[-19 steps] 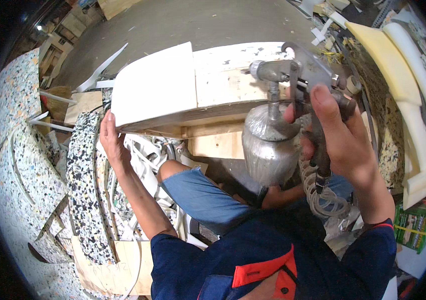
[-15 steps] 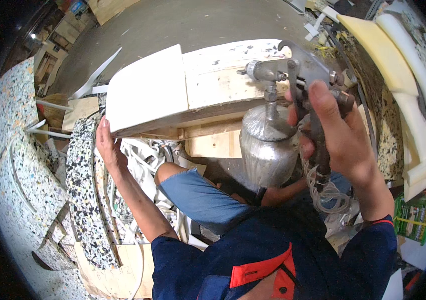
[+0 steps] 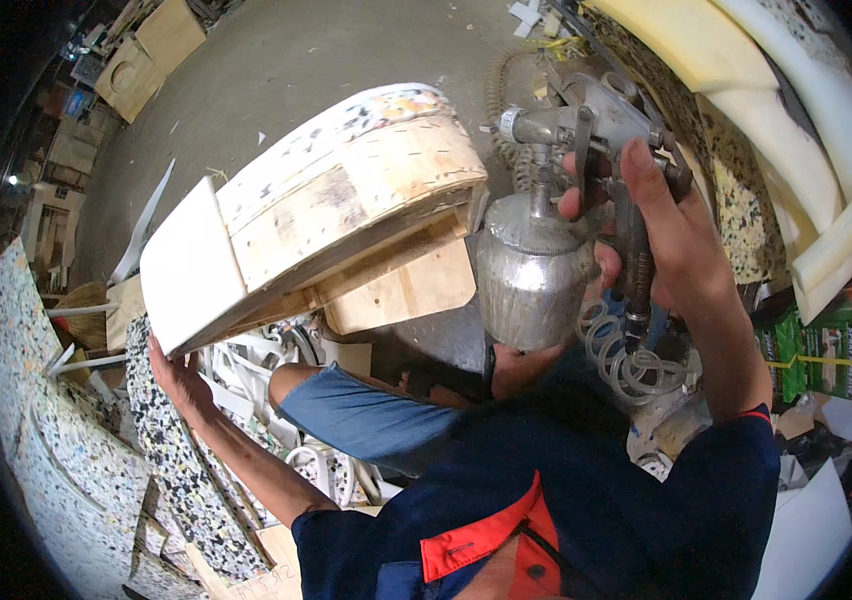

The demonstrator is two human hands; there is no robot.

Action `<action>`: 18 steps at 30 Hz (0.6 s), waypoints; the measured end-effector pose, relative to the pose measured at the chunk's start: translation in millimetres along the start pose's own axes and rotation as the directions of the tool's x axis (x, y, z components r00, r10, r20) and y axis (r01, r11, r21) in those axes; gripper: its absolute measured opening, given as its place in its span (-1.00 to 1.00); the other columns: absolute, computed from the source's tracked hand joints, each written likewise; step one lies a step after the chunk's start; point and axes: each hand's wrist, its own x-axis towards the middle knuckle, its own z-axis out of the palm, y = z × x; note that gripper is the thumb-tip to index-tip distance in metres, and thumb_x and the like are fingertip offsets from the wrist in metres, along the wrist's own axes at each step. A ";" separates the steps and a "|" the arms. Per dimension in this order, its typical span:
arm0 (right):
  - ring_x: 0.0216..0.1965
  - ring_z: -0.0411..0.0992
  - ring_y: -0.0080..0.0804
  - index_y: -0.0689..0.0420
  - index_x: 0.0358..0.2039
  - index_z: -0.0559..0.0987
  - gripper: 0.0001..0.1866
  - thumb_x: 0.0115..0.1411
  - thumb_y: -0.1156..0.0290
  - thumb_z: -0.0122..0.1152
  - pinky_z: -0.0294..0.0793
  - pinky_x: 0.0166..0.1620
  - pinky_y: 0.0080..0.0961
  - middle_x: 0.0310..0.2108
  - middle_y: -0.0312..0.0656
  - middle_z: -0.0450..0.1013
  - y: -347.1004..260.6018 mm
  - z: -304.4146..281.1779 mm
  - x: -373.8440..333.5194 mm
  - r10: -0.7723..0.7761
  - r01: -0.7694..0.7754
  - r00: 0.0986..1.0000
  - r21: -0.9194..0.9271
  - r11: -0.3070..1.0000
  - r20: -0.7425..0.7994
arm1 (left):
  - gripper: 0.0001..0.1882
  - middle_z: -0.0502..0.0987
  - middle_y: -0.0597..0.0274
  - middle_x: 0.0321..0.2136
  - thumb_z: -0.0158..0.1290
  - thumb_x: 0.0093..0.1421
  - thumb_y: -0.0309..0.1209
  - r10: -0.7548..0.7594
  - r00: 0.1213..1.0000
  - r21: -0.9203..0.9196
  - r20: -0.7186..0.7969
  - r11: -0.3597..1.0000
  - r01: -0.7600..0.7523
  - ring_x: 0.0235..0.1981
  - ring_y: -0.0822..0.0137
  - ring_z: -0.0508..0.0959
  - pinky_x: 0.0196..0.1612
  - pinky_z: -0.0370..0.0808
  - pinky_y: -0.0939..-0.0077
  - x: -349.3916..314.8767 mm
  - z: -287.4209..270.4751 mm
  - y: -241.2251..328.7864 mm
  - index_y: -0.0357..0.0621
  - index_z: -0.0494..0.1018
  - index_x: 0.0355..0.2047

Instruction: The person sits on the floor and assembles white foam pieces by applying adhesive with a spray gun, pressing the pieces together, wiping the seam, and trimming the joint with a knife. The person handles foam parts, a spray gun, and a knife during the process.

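Note:
My right hand [image 3: 681,235] is wrapped round the handle of a metal spray gun [image 3: 534,275], whose silvery cup hangs below it. A clear coiled hose [image 3: 634,372] dangles under the handle. A long plywood frame [image 3: 346,200], rounded at its right end, stands tilted in front of me. White foam [image 3: 189,265] covers its left end, and speckled foam [image 3: 386,105] runs along the far top side. My left hand [image 3: 178,378] grips the frame's lower left corner; its fingertips are partly hidden. The spray gun's nozzle is just right of the frame, apart from it.
Speckled foam sheets [image 3: 66,420] lie at the left, with white foam offcuts [image 3: 321,465] beside my leg. Long yellowish foam strips [image 3: 776,130] and green packages [image 3: 846,345] are at the right. Another coiled hose [image 3: 499,100] trails behind the spray gun. Wooden boards [image 3: 151,60] stand far left.
The frame has swung so its left end is lower and nearer, and its rounded right end now shows. My left hand has moved left and down with it. The spray gun stays in my right hand.

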 end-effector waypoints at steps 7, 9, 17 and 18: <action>-0.66 0.31 -0.65 0.26 0.03 0.52 -0.37 0.43 -0.13 -0.10 0.30 -0.60 -0.70 -0.39 -0.23 0.55 16.7 -47.4 15.6 0.028 -0.029 0.998 0.008 1.000 0.057 | -0.24 0.26 -0.04 0.30 -0.11 0.35 0.15 -0.088 0.995 -0.085 0.055 0.992 0.093 0.32 0.00 0.24 0.29 0.15 -0.12 -3.0 -2.7 3.6 -0.12 0.16 0.36; -0.66 0.30 -0.64 0.23 0.00 0.52 -0.38 0.42 -0.14 -0.09 0.30 -0.61 -0.68 -0.38 -0.24 0.54 26.7 -55.6 19.1 0.008 -0.011 0.997 0.039 0.999 0.082 | -0.20 0.21 -0.09 0.33 -0.10 0.34 0.17 -0.099 0.994 -0.045 0.055 0.994 0.101 0.34 -0.08 0.19 0.32 0.11 -0.15 -2.6 -4.5 4.6 -0.11 0.11 0.39; -0.70 0.26 -0.62 0.19 -0.17 0.52 -0.43 0.40 -0.16 -0.08 0.30 -0.66 -0.64 -0.44 -0.26 0.47 50.2 -59.0 56.5 0.087 -0.098 0.992 0.130 0.987 0.091 | -0.12 0.12 -0.10 0.38 -0.07 0.30 0.22 -0.131 0.986 -0.067 0.102 0.988 0.138 0.40 -0.07 0.10 0.39 -0.02 -0.15 -4.5 -2.9 9.2 -0.05 0.02 0.43; -0.70 0.27 -0.62 0.19 -0.18 0.52 -0.42 0.40 -0.16 -0.07 0.30 -0.66 -0.64 -0.44 -0.26 0.47 50.2 -59.1 60.1 0.083 -0.096 0.992 0.130 0.987 0.096 | -0.12 0.11 -0.10 0.38 -0.07 0.30 0.23 -0.132 0.987 -0.078 0.089 0.987 0.139 0.40 -0.07 0.08 0.39 -0.03 -0.14 -5.9 -1.2 10.4 -0.05 0.02 0.43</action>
